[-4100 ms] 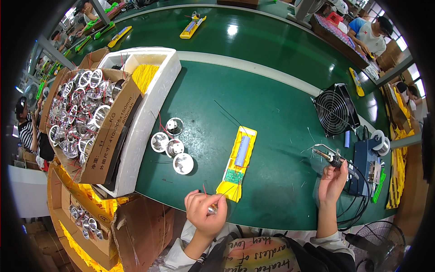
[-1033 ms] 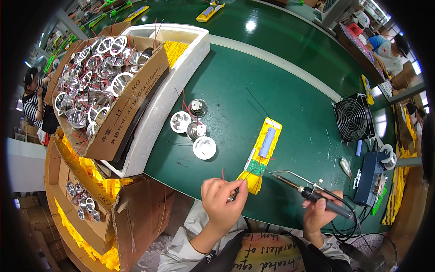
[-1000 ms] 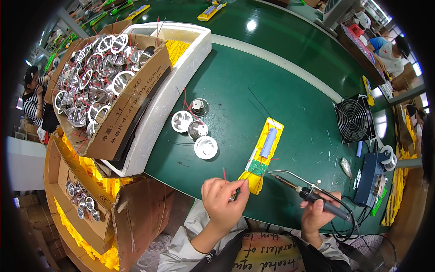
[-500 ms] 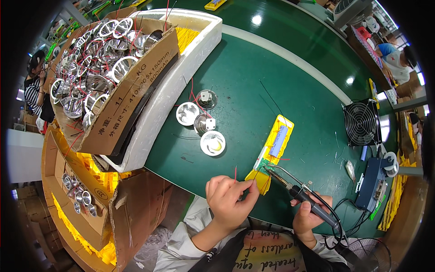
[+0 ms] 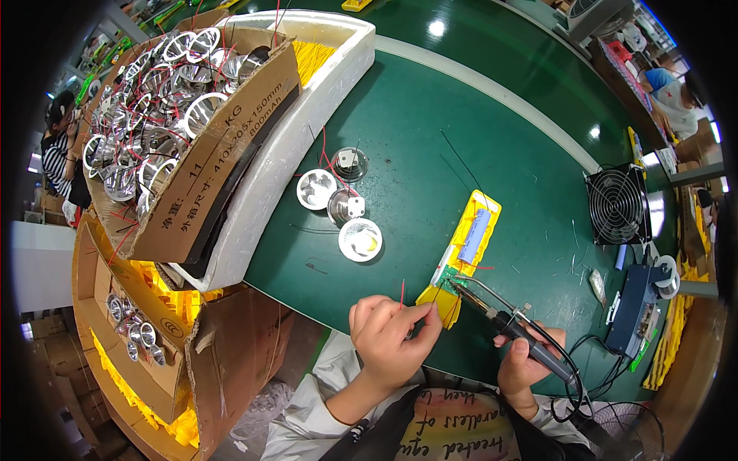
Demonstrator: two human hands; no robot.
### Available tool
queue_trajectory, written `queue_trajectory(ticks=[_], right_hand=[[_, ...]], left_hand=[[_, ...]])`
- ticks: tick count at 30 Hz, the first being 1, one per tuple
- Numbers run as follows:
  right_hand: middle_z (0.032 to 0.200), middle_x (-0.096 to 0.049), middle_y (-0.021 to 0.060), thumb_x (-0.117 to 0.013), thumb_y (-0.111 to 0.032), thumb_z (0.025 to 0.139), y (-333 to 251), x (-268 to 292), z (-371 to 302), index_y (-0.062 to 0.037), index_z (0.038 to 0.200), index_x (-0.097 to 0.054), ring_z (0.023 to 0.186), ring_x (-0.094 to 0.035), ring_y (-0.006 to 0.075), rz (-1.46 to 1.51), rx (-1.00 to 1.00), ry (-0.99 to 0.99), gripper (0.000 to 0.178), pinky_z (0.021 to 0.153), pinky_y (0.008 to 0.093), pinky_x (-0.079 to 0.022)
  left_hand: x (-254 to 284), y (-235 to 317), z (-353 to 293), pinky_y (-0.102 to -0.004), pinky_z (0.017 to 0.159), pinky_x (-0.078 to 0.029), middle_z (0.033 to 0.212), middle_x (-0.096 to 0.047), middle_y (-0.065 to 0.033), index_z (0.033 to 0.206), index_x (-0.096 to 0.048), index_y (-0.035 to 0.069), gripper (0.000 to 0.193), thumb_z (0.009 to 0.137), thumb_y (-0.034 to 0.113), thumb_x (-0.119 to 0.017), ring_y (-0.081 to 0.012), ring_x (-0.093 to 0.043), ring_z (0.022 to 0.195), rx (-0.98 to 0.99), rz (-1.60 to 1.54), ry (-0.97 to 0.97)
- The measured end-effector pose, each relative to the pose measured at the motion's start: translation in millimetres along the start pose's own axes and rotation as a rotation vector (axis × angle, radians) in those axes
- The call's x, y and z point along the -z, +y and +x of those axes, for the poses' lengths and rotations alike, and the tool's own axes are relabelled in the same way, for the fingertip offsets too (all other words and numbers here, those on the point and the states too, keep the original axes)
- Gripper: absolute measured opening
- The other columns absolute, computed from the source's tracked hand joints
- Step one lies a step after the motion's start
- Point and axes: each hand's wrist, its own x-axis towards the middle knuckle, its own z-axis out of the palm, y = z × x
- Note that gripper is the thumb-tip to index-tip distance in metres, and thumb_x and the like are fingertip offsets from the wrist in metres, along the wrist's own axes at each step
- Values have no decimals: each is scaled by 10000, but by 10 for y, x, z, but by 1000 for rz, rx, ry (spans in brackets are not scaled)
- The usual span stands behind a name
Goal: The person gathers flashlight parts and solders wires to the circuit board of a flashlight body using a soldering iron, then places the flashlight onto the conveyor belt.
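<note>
Two fingertips (image 5: 432, 313) of the left hand (image 5: 388, 338) are pinched on a thin red wire (image 5: 402, 292), while a soldering iron (image 5: 507, 321) is gripped in the closed right hand (image 5: 523, 365), its tip laid on the yellow battery pack (image 5: 461, 257) (green board end). A joint seems to be underway, and steady wire placement is called for. Four silver reflector cups (image 5: 360, 238) lie near, well apart from the fan (image 5: 619, 206).

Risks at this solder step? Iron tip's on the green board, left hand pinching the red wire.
Left hand fingertips sit close to the soldering iron tip at the green board: burn risk. The thin red wire is only pinched, so it may slip. The iron's cord loops under the right hand and might snag.
</note>
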Motion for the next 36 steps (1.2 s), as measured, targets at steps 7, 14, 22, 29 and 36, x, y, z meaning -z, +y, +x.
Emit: queue_trajectory(ticks=[7,14,22,29,36], right_hand=[[595,-563,87,-584,-203,774,22,53,-21,4,838,-360,553,-527,142,-128,54,-26,311,528,249,-435],[573,-555,82,-590,-240,767,-15,53,-11,-11,835,-353,542,-525,135,-85,57,33,336,523,240,-429],[689,-502,136,-610,-267,745,-59,218,37,-1,827,-367,467,-515,148,-73,48,192,369,423,222,-422],[675,-475,101,-609,-190,721,69,527,111,-8,799,-391,422,-470,131,-122,15,309,294,368,203,-407],[624,-471,86,-618,-211,715,75,528,114,-6,785,-397,409,-464,126,-135,48,300,309,366,191,-392]], left_hand=[[3,5,1,-259,495,-331,502,-367,18,612,-604,92,173,497,-15,-675,-154,-405,534,1,10,-6],[0,10,9,-261,503,-335,503,-369,20,610,-598,88,165,503,-11,-676,-153,-405,530,-6,6,-10],[7,10,-1,-262,500,-339,519,-371,14,651,-601,82,171,520,7,-682,-159,-405,531,-4,0,-29],[8,2,-15,-278,615,-366,755,-586,-14,698,-602,72,133,588,32,-666,-172,-503,634,-25,63,-61],[41,-12,-39,-305,698,-372,820,-601,-45,820,-573,50,196,630,31,-620,-199,-522,691,-45,35,-144]])
